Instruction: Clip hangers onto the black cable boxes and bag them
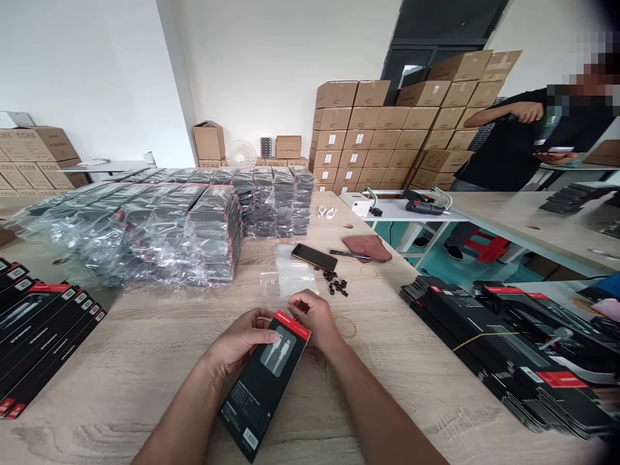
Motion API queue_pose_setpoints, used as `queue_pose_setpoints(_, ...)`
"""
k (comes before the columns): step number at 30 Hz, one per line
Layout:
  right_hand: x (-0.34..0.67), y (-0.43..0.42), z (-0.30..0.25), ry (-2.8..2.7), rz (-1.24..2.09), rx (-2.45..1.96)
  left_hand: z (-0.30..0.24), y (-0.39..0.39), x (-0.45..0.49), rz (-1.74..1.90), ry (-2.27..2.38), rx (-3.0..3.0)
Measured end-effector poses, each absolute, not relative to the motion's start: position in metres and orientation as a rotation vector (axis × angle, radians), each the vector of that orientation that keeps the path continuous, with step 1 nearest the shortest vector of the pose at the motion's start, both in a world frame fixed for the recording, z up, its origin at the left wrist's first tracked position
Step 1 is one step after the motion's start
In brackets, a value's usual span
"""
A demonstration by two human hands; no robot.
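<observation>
My left hand (247, 339) grips a flat black box (264, 387) with a red top edge and a picture of a white cable. The thumb lies across its front, and the box tilts with its top away from me. At that red end is my right hand (314, 316), its fingers pinched around a small black plastic piece (296, 318), mostly hidden by the fingers. Beyond the hands, several small black plastic pieces (336, 284) lie loose beside a phone (314, 257) and clear plastic bags (293, 274).
Plastic-wrapped stacks of boxes (179, 226) fill the back left. Black boxes (43, 336) lie at the left, and flat black packaging piles (484, 342) at the right. A brown cloth (368, 248) and rubber band (346, 327) lie nearby. Another person (523, 135) stands at the back right.
</observation>
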State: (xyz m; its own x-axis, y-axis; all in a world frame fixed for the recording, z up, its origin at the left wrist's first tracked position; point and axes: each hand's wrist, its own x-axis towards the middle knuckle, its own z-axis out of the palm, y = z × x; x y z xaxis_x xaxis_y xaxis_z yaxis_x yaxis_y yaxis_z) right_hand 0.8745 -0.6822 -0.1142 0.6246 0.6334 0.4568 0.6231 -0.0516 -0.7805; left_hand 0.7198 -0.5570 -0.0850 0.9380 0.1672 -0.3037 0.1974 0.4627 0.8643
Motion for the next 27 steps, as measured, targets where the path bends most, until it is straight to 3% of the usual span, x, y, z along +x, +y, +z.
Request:
queue_pose_setpoints(5, 0.875, -0.685, -0.112, -0.989, 0.084, -1.689, -0.088, -0.556, 0.723, 0.098, 0.434, 1.178)
queue_pose_setpoints(16, 0.868, -0.687, -0.099, -1.189, -0.087, -1.749, -0.094, -0.560, 0.728, 0.426, 0.547, 1.485)
queue_pose_setpoints(23, 0.870, -0.689, -0.100, -1.119, -0.222, -1.888, -0.094, -0.561, 0.731, 0.324, 0.488, 1.399)
queue_pose_setpoints(27, 0.875, -0.689, -0.104, -0.815, -0.038, -2.009, -0.095, -0.563, 0.732, 0.332, 0.542, 1.390)
